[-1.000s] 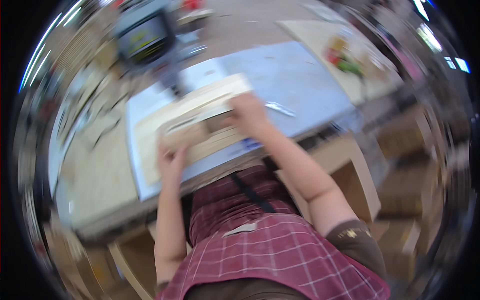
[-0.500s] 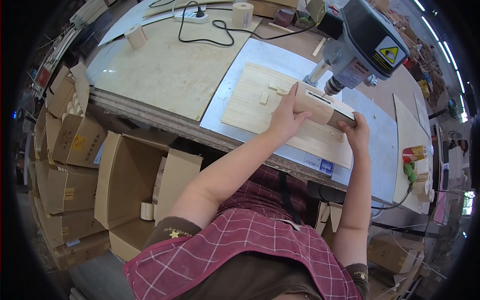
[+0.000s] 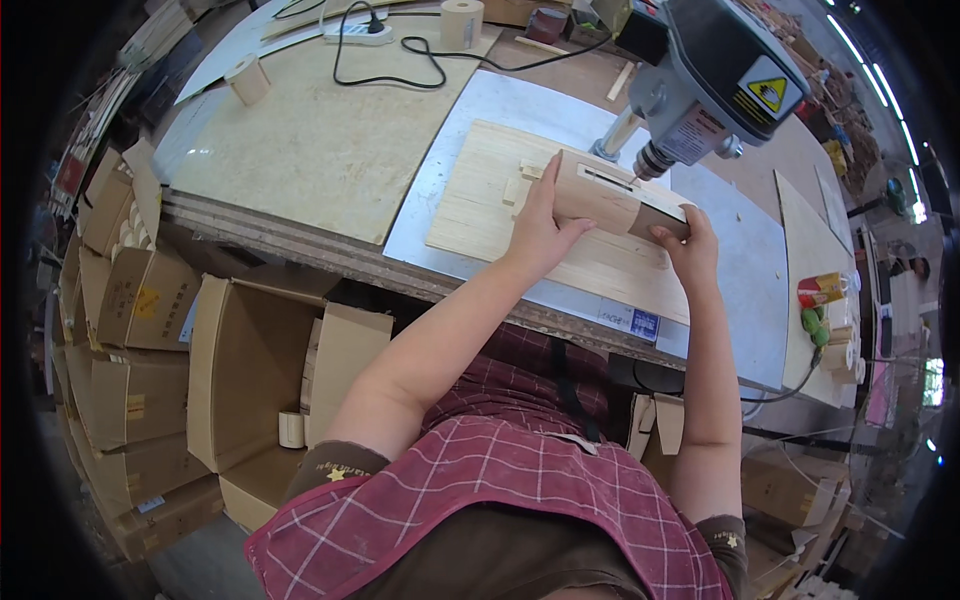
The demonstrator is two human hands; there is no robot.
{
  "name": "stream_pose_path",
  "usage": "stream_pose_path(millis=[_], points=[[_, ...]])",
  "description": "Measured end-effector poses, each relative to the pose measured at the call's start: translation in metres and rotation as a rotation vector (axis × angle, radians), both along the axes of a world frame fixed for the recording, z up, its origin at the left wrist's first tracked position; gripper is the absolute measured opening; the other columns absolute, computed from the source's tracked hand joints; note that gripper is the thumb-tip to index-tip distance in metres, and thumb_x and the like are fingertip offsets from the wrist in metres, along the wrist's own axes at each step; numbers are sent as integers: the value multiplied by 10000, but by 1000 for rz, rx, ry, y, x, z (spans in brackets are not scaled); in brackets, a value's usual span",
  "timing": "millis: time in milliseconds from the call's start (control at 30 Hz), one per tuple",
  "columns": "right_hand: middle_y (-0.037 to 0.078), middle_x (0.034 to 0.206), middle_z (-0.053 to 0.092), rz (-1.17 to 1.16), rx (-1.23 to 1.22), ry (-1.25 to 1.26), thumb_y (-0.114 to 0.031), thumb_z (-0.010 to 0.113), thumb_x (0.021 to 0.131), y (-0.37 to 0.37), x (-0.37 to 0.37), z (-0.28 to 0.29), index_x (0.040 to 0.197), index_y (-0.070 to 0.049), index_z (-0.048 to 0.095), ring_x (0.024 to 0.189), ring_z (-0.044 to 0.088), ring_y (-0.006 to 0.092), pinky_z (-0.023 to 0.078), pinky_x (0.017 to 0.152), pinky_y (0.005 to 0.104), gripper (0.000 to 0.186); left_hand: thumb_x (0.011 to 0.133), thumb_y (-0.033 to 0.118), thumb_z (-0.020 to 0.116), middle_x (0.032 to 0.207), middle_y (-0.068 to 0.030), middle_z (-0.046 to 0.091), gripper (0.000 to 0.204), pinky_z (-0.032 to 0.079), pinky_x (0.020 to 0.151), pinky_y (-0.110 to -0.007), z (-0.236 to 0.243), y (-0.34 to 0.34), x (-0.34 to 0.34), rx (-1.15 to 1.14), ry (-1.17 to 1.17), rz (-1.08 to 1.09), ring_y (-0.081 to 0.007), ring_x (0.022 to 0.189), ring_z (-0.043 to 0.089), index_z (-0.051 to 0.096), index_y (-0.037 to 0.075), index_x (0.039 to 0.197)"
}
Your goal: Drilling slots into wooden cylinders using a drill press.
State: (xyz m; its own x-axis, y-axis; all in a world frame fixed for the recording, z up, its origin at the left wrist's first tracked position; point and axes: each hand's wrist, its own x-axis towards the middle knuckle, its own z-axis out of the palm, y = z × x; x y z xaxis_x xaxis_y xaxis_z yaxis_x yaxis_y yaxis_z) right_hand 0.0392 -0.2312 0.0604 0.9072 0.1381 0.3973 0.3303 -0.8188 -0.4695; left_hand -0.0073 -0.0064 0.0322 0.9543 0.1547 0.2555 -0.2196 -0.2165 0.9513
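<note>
My left hand (image 3: 545, 225) is closed on the left end of a pale wooden piece (image 3: 600, 200) with a long narrow slot in its top. My right hand (image 3: 690, 245) grips its right end, where the side looks darker. Directly above the slot is the chuck (image 3: 652, 165) of a drill press (image 3: 730, 80), a thin bit pointing down at the piece; whether it touches is unclear. Beneath lie a thin pale wooden board (image 3: 590, 275) and a blue-grey sheet (image 3: 745, 300). Small wooden blocks (image 3: 515, 188) sit beside my left fingers.
A power strip (image 3: 355, 33) with a looping black cord and wooden cylinders (image 3: 247, 80) lie at the back left. A green tool (image 3: 815, 325) and a red-yellow container (image 3: 818, 288) stand at the right. Open cardboard boxes (image 3: 245, 370) are below the bench edge at left.
The view has swung since a second ago, bringing the drill press to the upper right and the piece under its chuck. Over the last half second both hands have stayed almost still.
</note>
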Motion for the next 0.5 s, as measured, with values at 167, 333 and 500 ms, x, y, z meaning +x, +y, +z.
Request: stream_pose_path(millis=[167, 333, 500], points=[[111, 909, 575, 71, -21, 256, -176, 733, 662, -6, -2, 41, 1036, -71, 550, 721, 564, 240, 448, 645, 338, 429, 664, 100, 726, 1184, -177, 441, 884, 442, 804, -319, -17, 3, 8, -51, -66, -27, -278, 1029, 492, 187, 48, 1363], [55, 799, 597, 99, 170, -104, -243, 627, 781, -40, 44, 137, 1103, -117, 548, 632, 569, 161, 443, 558, 317, 355, 673, 88, 717, 1176, -167, 447, 865, 447, 769, -292, -20, 2, 8, -57, -62, -40, -245, 1002, 503, 194, 35, 1361], [73, 841, 610, 23, 335, -354, -402, 471, 864, -5, 70, 208, 1070, -74, 551, 698, 584, 174, 452, 602, 286, 396, 701, 90, 694, 1161, -171, 456, 819, 445, 783, -292, -14, 1, 6, -134, -7, -59, -227, 1004, 501, 205, 2, 1352]])
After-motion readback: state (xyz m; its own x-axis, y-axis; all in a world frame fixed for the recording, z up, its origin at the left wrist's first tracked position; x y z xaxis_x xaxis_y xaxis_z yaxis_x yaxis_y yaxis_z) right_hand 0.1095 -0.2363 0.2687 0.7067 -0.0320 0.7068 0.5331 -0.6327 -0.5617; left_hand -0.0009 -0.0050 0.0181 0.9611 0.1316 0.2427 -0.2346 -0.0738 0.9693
